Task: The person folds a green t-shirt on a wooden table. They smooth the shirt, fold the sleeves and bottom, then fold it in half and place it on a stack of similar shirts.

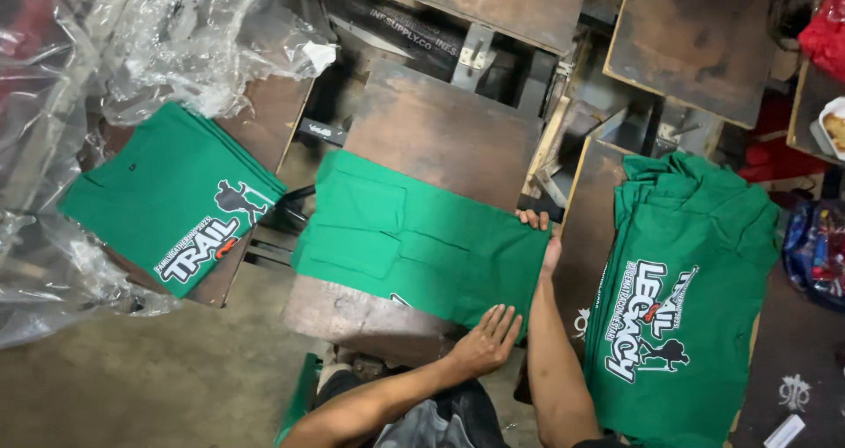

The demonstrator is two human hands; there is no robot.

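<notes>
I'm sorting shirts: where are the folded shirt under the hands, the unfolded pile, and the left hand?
folded shirt (414,241), head view, middle of cloth
unfolded pile (678,325), head view, top shirt's print
left hand (487,341), head view, back of hand

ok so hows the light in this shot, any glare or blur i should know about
Head view: dim, uneven light; the clear plastic sheeting at top left throws white glare. The folded green shirt under the left hand and right hand is evenly lit and fairly sharp. The dark wooden platens are dull, with no glare. Frame corners look soft, and the floor is murky.
</notes>
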